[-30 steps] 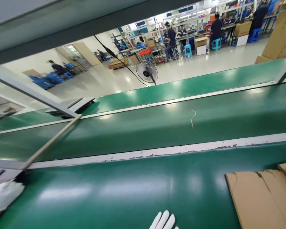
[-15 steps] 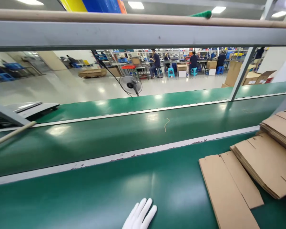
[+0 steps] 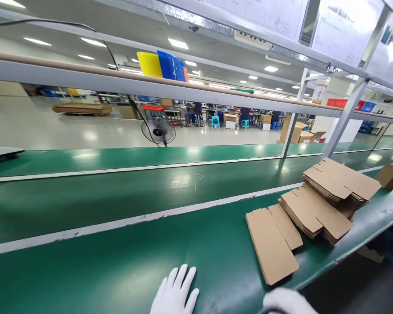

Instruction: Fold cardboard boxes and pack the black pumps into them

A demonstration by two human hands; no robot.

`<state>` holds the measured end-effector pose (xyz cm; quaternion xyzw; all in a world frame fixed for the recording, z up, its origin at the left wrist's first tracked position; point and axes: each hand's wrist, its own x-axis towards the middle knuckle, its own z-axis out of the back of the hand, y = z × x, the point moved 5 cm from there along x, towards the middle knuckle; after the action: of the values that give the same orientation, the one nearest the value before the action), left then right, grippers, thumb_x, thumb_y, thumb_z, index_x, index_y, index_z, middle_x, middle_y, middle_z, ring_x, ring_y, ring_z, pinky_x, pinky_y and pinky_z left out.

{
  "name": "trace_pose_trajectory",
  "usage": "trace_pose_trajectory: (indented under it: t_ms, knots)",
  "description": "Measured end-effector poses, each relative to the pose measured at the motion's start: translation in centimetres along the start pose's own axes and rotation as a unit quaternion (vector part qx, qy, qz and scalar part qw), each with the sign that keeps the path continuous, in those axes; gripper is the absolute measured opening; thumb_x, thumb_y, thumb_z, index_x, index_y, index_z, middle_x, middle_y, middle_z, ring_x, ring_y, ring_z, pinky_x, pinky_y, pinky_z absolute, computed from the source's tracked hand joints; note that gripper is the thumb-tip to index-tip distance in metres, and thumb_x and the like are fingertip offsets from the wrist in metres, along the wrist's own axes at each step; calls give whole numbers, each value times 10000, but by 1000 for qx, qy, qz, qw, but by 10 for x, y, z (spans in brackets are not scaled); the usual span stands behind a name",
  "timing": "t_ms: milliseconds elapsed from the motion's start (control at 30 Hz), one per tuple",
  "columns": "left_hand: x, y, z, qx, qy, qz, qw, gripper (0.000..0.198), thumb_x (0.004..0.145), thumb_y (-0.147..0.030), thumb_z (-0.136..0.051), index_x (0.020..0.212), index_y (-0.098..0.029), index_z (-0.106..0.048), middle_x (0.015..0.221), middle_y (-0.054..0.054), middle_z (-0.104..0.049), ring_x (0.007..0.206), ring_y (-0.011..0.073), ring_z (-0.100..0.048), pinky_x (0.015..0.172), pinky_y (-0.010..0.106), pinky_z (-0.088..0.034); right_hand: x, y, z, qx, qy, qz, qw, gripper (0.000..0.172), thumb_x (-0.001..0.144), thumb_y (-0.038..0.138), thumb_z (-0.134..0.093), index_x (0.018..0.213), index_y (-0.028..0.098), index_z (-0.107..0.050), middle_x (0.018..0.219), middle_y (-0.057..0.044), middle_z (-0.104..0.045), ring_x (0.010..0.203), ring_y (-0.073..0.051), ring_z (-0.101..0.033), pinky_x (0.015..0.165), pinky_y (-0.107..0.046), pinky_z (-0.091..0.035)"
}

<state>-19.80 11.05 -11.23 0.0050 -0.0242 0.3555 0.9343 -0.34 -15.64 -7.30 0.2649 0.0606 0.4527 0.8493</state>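
Handling the flat cardboard [image 3: 271,246], lower right of frame, seems the current step. At bottom centre, the left hand [image 3: 175,291] is spread open; the right hand [image 3: 288,302], near the cardboard, has an unclear grip. Lifting calls for a hold under an edge.

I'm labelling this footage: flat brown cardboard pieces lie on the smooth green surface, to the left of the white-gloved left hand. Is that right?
The side is wrong: the head view shows flat brown cardboard pieces on the smooth green surface to the right of the white-gloved left hand.
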Motion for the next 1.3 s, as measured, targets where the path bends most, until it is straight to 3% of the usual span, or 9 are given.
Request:
trace_pose_trajectory:
  t_ms: [200,367,633,867,933,967,1100,1200,1300]
  knots:
    - [-4,2,4,-32,13,0,999,552,812,-488,-376,1301,-246,-459,1399,98,-382,1312,337,-280,1076,518,-168,50,-6,-11,-186,-99,-145,967,879,588,553,-693,1333,170,-428,1419,-137,-266,1242,-467,-223,963,-605,-248]
    - [2,-4,10,-77,62,-13,995,590,783,-502,-410,1326,-271,-418,1431,106,-326,1329,374,-210,1062,564,-106,64,-8,-33,-235,-75,-183,952,813,619,539,-641,1325,187,-442,1431,-136,-236,1207,-516,-218,874,-628,-272]
    - [43,-65,8,-148,83,-142,975,642,741,-520,-472,1331,-277,-411,1449,117,-282,1338,407,-127,1037,626,-7,68,-6,-35,-229,-21,-179,957,852,564,519,-648,1340,265,-403,1464,-74,-162,1295,-421,-109,932,-659,-176]
    - [60,-57,-8,-262,51,-179,947,638,811,-617,-358,1302,-223,-463,1425,94,-339,1356,340,-142,1095,570,0,68,2,-6,-186,-50,-172,966,725,595,488,-632,1272,270,-490,1443,-65,-234,1242,-358,-292,938,-497,-320]
    - [64,-52,-6,-410,73,-134,899,691,816,-628,-348,1345,-185,-396,1442,94,-303,1367,289,-135,1124,515,-53,65,15,5,-181,-69,-149,970,704,610,507,-625,1263,275,-501,1436,-59,-249,1230,-358,-308,946,-489,-316]
    - [65,-51,-2,-509,84,-109,850,710,827,-623,-331,1374,-171,-337,1450,100,-283,1364,265,-162,1131,485,-103,63,24,6,-177,-73,-129,973,704,608,512,-631,1261,281,-503,1438,-52,-246,1231,-357,-308,956,-487,-308]
    - [70,-60,22,-820,114,-46,559,669,883,-587,-186,1404,-172,-249,1410,116,-360,1266,225,-393,1073,425,-323,51,68,-18,-138,-20,-8,990,778,525,464,-716,1260,327,-501,1454,-10,-215,1259,-367,-274,1010,-487,-255]
    - [70,-56,38,-863,120,8,490,687,872,-603,-240,1357,-126,-336,1311,145,-486,1179,265,-492,1014,452,-399,42,91,-48,-97,62,45,992,853,458,473,-771,1258,341,-504,1438,-27,-255,1253,-408,-273,1015,-543,-234]
    - [60,-40,58,-881,94,46,462,632,840,-532,-432,1287,-86,-425,1231,153,-557,1128,292,-532,1001,457,-414,43,102,-56,-45,122,86,988,623,573,550,-716,1148,343,-594,1330,-30,-442,1175,-373,-409,976,-530,-322]
